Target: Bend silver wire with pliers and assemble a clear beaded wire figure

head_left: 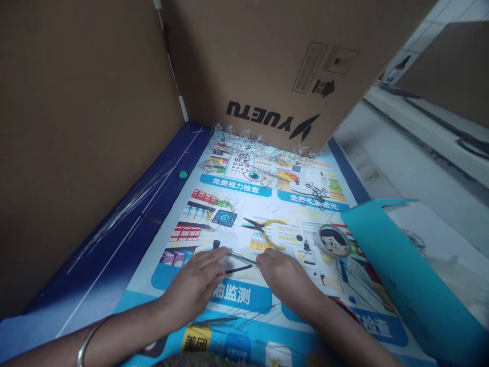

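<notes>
My left hand and my right hand face each other low over the printed poster sheet. Both are closed, and a few thin metal wires run between their fingertips. Just beyond them lie long-nose pliers with yellow handles, jaws pointing left. A small bent wire piece rests behind the pliers. More loose straight wires are on the poster near my body, in front of my left hand.
Cardboard panels stand at the left and back. Bent wire pieces pile along the back panel. Long wires lie on the dark blue strip at left, near a green lump. A turquoise box holding wire pieces stands right.
</notes>
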Demonstrator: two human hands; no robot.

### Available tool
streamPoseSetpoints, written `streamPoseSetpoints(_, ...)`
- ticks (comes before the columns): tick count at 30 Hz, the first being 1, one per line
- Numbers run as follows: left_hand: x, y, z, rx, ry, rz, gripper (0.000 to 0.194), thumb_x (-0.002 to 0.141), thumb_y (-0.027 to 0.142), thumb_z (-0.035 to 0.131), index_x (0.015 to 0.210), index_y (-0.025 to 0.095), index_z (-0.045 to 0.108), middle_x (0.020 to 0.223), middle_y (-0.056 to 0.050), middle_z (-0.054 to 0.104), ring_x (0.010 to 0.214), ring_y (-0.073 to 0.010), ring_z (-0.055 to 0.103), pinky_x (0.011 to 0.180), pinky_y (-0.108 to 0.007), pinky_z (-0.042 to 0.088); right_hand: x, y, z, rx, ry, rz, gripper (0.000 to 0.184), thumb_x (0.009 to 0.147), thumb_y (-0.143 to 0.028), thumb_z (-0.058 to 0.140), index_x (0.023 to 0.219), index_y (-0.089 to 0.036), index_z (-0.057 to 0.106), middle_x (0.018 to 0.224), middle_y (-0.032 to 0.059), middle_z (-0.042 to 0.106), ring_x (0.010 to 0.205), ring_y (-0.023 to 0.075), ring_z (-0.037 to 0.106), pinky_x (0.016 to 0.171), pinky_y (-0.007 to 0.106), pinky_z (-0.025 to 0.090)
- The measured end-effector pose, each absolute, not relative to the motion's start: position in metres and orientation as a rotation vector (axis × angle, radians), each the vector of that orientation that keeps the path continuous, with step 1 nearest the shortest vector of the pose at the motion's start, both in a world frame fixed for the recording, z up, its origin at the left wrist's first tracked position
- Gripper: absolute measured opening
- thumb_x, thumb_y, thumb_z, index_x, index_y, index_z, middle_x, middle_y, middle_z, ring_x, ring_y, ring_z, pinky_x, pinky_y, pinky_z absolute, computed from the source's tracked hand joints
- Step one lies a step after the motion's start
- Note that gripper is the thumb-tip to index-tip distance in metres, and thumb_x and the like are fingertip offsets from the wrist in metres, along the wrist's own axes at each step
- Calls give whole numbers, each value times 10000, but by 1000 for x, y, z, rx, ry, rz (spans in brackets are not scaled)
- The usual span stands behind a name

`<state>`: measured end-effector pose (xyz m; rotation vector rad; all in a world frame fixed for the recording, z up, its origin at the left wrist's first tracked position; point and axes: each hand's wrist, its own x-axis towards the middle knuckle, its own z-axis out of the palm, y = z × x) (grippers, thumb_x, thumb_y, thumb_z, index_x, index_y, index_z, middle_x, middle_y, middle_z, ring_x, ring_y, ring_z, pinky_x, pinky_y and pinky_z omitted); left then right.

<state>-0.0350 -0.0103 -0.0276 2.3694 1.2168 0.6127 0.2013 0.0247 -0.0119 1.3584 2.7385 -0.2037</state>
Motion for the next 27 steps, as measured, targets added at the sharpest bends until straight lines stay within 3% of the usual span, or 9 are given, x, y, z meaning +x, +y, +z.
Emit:
streamPoseSetpoints(5, -39, -1, -25, 2326, 1228, 719, 146, 892, 145, 424, 946, 198, 549, 1173, -79, 568, 1107, -209, 490, 896, -394, 429, 206, 29, 0, 1386, 2829, -260, 168, 882, -127, 440, 832, -175, 592, 815, 45, 587, 791, 158, 542, 677, 241, 384)
streamPoseSetpoints(12, -27, 13, -9, 2456, 1241, 657, 218, 884, 118, 403, 781, 163, 589, 743, -47, 561, 731, -178, 478, 631, -294, 378, 186, 24, 15, 1320, 3032, -322, 109, 876, -254, 516, 821, -195, 591, 815, 25, 590, 782, 165, 531, 699, 265, 378)
streamPoseSetpoints(19, 2, 36, 9, 2742, 1153, 460, 96, 840, 128, 524, 810, 180, 599, 755, -28, 578, 748, -189, 482, 662, -327, 337, 195, 29, 9, 1342, 2994, -146, 153, 793, -50, 521, 745, -190, 559, 736, 7, 568, 686, 149, 495, 604, 260, 313)
streamPoseSetpoints(22, 16, 44, 8, 2913, 1038, 374, 17, 804, 164, 604, 801, 175, 592, 749, -13, 582, 747, -195, 491, 671, -341, 336, 202, 33, 2, 1401, 2975, -154, 167, 779, -33, 498, 733, -181, 561, 737, 16, 575, 690, 145, 503, 605, 253, 310)
streamPoseSetpoints(27, 22, 43, -2, 2986, 1054, 316, 65, 761, 131, 639, 787, 161, 587, 743, -18, 583, 702, -198, 487, 648, -336, 351, 203, 37, -6, 1417, 2875, -271, 165, 788, -61, 479, 733, -176, 585, 749, 27, 599, 680, 149, 527, 580, 252, 310)
